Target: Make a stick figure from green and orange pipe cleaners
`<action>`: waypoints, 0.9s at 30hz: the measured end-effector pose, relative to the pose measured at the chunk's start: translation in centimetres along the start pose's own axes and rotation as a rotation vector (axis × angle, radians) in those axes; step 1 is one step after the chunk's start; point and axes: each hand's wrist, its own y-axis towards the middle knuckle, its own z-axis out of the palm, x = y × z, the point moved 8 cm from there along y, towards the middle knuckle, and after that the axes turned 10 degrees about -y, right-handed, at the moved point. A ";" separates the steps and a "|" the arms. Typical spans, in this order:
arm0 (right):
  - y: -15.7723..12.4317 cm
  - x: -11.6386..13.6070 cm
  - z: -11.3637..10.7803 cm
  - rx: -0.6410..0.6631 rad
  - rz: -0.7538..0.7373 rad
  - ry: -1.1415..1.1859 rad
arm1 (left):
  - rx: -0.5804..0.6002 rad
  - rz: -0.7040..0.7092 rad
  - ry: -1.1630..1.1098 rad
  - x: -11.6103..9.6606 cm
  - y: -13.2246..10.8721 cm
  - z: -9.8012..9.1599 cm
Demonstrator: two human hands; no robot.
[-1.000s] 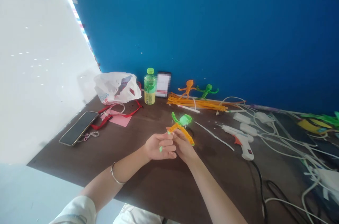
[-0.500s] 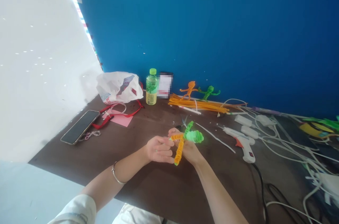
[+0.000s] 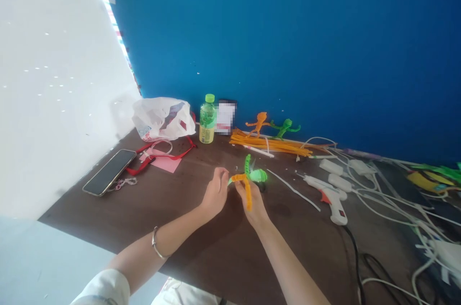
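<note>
Head view: pipe-cleaner figure (image 3: pixel 248 177) green-orange, coiled limbs, seemingly unfinished.

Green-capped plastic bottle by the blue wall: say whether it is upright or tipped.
Upright: the green-capped plastic bottle stands on its base on the brown table, cap uppermost.

No legible text, bottle (image 3: pixel 208 120) label too small, card (image 3: pixel 225 117) blurred

The pipe-cleaner figure (image 3: pixel 248 177) is turning again in the right hand (image 3: pixel 252 201): its green head is swinging back from the far right toward the middle, and a green limb is now standing upright. The left hand (image 3: pixel 215 192) is uncurling, fingers stretching up to the orange arm's tip. Both hands are drifting further out over the table.
</note>
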 end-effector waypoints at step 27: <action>0.6 0.6 -1.0 -0.001 -0.010 0.103 | 0.540 -0.730 -0.954 0.2 -2.7 4.7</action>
